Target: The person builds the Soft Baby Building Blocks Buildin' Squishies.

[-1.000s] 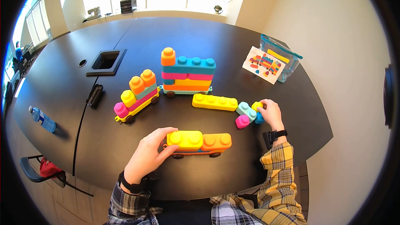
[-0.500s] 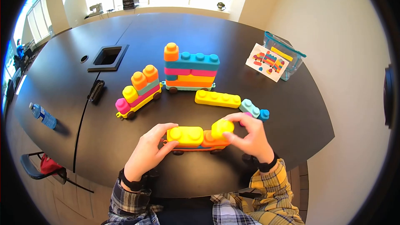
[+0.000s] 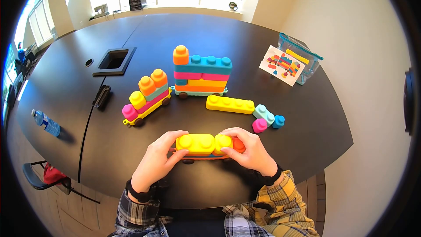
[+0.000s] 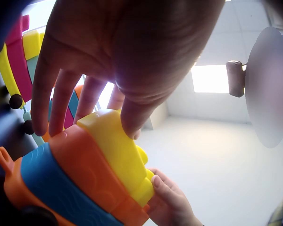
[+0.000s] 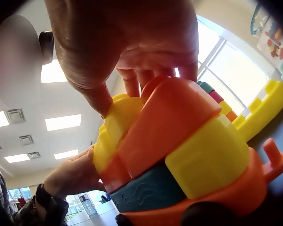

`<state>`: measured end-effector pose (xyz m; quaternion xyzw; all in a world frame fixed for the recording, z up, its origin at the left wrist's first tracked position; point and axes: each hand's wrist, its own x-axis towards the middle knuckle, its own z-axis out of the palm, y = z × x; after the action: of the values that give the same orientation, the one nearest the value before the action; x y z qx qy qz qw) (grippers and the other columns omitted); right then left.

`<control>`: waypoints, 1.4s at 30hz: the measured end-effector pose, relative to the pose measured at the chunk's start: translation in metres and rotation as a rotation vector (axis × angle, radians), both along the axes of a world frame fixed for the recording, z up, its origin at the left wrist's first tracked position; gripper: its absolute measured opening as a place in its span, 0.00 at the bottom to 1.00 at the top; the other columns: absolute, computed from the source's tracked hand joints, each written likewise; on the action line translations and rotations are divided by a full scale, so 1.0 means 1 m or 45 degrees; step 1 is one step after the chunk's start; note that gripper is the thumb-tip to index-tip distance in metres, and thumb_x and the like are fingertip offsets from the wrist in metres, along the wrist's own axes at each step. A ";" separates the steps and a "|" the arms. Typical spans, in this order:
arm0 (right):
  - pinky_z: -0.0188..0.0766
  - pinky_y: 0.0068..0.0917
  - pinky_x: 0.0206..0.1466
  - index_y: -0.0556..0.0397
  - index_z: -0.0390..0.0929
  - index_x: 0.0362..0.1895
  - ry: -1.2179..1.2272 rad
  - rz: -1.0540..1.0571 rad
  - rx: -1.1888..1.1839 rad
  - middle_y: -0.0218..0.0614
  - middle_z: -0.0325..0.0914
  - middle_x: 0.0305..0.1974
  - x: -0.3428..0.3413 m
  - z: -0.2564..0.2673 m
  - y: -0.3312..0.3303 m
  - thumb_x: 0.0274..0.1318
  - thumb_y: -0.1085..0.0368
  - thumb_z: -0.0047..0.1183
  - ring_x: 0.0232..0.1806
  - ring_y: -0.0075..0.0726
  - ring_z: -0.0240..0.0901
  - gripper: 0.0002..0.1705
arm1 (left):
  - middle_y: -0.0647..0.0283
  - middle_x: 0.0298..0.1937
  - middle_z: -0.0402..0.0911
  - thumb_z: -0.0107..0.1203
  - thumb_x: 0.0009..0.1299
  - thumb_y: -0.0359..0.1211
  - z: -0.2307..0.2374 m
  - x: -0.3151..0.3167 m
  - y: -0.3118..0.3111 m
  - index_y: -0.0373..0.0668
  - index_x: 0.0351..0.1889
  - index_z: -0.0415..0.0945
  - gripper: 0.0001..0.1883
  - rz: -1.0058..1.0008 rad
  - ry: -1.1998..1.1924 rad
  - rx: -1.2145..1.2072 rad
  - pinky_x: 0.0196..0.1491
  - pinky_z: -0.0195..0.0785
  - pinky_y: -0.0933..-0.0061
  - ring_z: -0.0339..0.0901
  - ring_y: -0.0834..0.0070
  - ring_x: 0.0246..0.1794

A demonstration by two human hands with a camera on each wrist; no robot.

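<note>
My left hand (image 3: 151,160) grips a two-stud yellow block (image 3: 195,144) at its left end, on top of an orange wheeled toy wagon. Between thumb and fingers of my right hand (image 3: 253,152) is a small one-stud yellow block (image 3: 223,141), snug against the right end of the two-stud one. Both lie over an orange block (image 5: 172,127), part of which shows to the right. Lower on the wagon, the left wrist view shows a blue block (image 4: 61,181) above the orange base (image 4: 14,188); the right wrist view shows a yellow block (image 5: 210,157) in that layer.
Behind the hands stand a stepped wagon (image 3: 149,103) and a taller wagon (image 3: 206,83), coupled. A long yellow block (image 3: 230,104), light-blue block (image 3: 263,114), pink block (image 3: 259,125) and blue block (image 3: 278,122) lie right. Farther off are a picture card (image 3: 281,66), clear bag (image 3: 310,68) and bottle (image 3: 46,123).
My right hand picked up the small yellow block from beside the light-blue one and brought it left onto the wagon, against the two-stud block. My left hand kept its hold.
</note>
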<state>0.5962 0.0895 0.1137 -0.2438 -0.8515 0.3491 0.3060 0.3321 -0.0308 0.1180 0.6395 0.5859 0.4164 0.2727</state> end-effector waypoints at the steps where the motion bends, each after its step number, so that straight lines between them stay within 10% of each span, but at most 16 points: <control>1: 0.79 0.34 0.62 0.57 0.79 0.57 0.001 -0.001 0.000 0.43 0.85 0.54 0.000 -0.002 0.000 0.61 0.69 0.69 0.55 0.42 0.85 0.21 | 0.53 0.60 0.83 0.64 0.74 0.28 0.000 0.000 0.000 0.39 0.66 0.75 0.23 0.002 0.009 -0.003 0.60 0.81 0.64 0.84 0.61 0.60; 9: 0.79 0.39 0.59 0.55 0.81 0.60 -0.023 0.016 0.259 0.46 0.85 0.56 0.017 0.002 0.022 0.60 0.60 0.72 0.54 0.50 0.85 0.27 | 0.53 0.59 0.83 0.64 0.73 0.28 0.005 -0.003 0.001 0.38 0.66 0.76 0.23 -0.009 0.099 -0.023 0.60 0.81 0.63 0.83 0.59 0.60; 18: 0.79 0.43 0.61 0.56 0.84 0.54 -0.518 -0.754 0.446 0.48 0.84 0.57 0.124 -0.017 0.106 0.60 0.62 0.67 0.56 0.58 0.82 0.20 | 0.54 0.59 0.83 0.65 0.73 0.28 0.004 -0.001 0.001 0.39 0.65 0.76 0.23 -0.002 0.093 -0.021 0.59 0.81 0.64 0.84 0.60 0.58; 35: 0.81 0.40 0.52 0.60 0.82 0.44 -0.574 -1.147 0.332 0.50 0.87 0.46 0.131 -0.007 0.103 0.53 0.66 0.73 0.47 0.53 0.86 0.18 | 0.54 0.59 0.83 0.65 0.73 0.28 0.002 -0.002 0.002 0.40 0.66 0.76 0.23 -0.003 0.106 -0.024 0.57 0.83 0.65 0.84 0.62 0.57; 42: 0.81 0.29 0.55 0.58 0.83 0.42 0.260 -0.463 0.041 0.41 0.90 0.47 0.075 0.026 0.048 0.50 0.70 0.75 0.47 0.30 0.86 0.17 | 0.56 0.57 0.84 0.66 0.74 0.33 -0.003 -0.001 0.003 0.44 0.64 0.77 0.22 0.004 0.101 0.049 0.51 0.82 0.64 0.85 0.58 0.51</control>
<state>0.6716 0.1375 0.1397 -0.3520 -0.7634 0.2974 0.4527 0.3308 -0.0280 0.1155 0.6597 0.5891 0.4024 0.2362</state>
